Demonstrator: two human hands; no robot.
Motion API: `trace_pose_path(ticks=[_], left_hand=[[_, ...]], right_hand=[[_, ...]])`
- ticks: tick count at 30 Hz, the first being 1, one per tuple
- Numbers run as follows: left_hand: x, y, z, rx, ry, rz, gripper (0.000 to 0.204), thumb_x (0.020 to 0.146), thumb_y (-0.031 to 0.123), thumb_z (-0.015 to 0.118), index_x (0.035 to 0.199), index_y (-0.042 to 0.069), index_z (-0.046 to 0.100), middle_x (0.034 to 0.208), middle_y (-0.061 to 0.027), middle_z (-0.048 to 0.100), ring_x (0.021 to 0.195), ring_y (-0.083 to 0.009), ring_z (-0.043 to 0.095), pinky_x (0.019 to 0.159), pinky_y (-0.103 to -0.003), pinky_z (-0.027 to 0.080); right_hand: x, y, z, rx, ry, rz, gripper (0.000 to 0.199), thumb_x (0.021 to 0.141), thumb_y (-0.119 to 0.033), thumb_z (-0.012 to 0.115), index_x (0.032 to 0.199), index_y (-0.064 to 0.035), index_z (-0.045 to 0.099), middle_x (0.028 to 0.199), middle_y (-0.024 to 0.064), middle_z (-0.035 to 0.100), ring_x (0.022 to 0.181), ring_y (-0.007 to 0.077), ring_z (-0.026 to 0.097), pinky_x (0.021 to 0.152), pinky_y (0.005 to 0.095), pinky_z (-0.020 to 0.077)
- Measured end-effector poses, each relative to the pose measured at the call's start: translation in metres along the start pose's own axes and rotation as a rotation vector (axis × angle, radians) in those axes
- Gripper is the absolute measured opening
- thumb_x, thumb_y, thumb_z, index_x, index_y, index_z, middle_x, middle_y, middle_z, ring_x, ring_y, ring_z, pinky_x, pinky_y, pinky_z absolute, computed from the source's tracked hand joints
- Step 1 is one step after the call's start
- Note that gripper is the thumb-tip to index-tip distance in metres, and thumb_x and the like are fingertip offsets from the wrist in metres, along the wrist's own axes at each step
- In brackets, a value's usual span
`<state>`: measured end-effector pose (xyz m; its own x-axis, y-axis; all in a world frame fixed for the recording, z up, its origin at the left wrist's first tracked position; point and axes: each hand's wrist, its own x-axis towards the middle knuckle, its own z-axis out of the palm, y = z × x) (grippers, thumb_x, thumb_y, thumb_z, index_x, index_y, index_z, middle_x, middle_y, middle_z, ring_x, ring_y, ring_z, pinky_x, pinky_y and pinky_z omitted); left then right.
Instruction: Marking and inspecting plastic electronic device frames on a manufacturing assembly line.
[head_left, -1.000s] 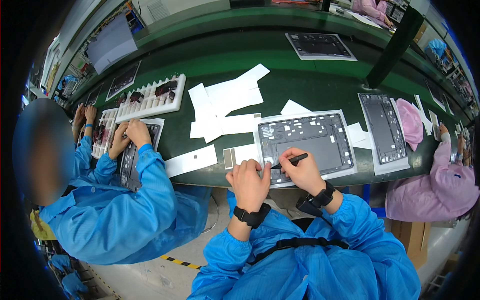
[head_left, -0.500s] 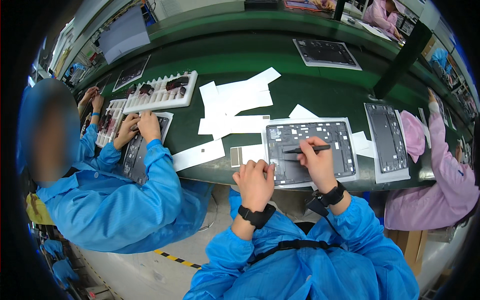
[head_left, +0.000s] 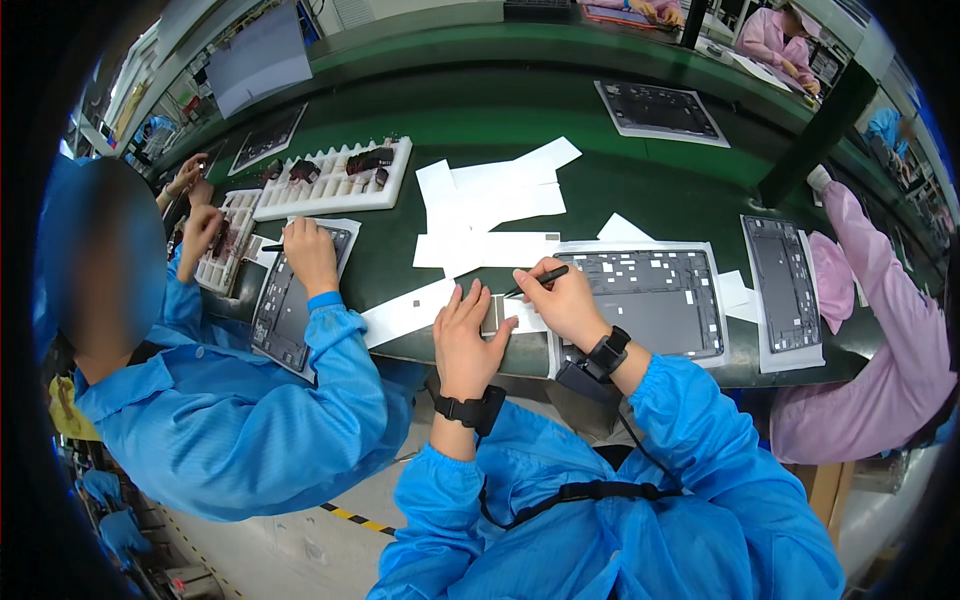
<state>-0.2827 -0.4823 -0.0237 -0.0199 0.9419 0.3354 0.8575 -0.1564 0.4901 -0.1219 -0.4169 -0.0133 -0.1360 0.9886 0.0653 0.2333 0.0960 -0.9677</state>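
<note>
My right hand (head_left: 560, 300) grips a black pen-like tool (head_left: 540, 278), its tip pointing left at a small grey sheet (head_left: 500, 315) near the table's front edge. My left hand (head_left: 468, 335) lies flat with fingers spread, pressing on the left part of that sheet. To the right of both hands rests a dark grey rectangular panel (head_left: 655, 300) dotted with small white squares, on a white backing sheet. Both wrists wear black bands, and my sleeves are blue.
Loose white paper strips (head_left: 495, 215) are scattered on the green table (head_left: 640, 180). A person in blue at my left works on a dark panel (head_left: 285, 310) beside white trays (head_left: 335, 180). At my right, a person in pink sits by another panel (head_left: 785, 285).
Both my hands have shifted left, off the dark panel and onto the small sheet at its left. The view has swung so the panel now lies right of my hands.
</note>
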Motion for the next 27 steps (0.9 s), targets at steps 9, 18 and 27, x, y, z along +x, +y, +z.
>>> trace_pose_path(ticks=[9,18,27], left_hand=[[0.003,0.003,-0.01,-0.146,0.059,-0.023,0.037,0.086,0.024,0.069,0.116,0.003,0.067,0.131,-0.0137,0.061,0.129,-0.0348,0.049,0.106,-0.043,0.035],[-0.002,-0.002,-0.013,-0.261,0.006,0.008,0.029,0.085,0.009,0.065,0.114,0.004,0.067,0.127,-0.0126,0.062,0.125,-0.0347,0.052,0.105,-0.044,0.04],[-0.004,-0.002,-0.01,-0.099,-0.045,0.059,0.031,0.087,0.011,0.062,0.117,0.01,0.069,0.132,-0.0081,0.06,0.127,-0.035,0.049,0.109,-0.051,0.034]], right_hand=[[0.004,0.006,-0.003,0.154,0.006,0.072,0.028,0.09,-0.025,0.068,0.079,-0.0002,0.063,0.064,0.0069,0.066,0.058,0.011,0.06,0.054,0.0269,0.0458],[-0.017,-0.006,-0.016,0.121,-0.01,0.012,0.027,0.091,-0.021,0.066,0.074,-0.0016,0.061,0.058,0.0046,0.061,0.054,0.0101,0.057,0.05,0.0272,0.0429],[-0.03,-0.001,-0.017,-0.047,-0.09,0.062,0.026,0.093,-0.023,0.067,0.08,-0.0009,0.062,0.064,0.0028,0.063,0.06,0.0073,0.059,0.055,0.0233,0.0449]])
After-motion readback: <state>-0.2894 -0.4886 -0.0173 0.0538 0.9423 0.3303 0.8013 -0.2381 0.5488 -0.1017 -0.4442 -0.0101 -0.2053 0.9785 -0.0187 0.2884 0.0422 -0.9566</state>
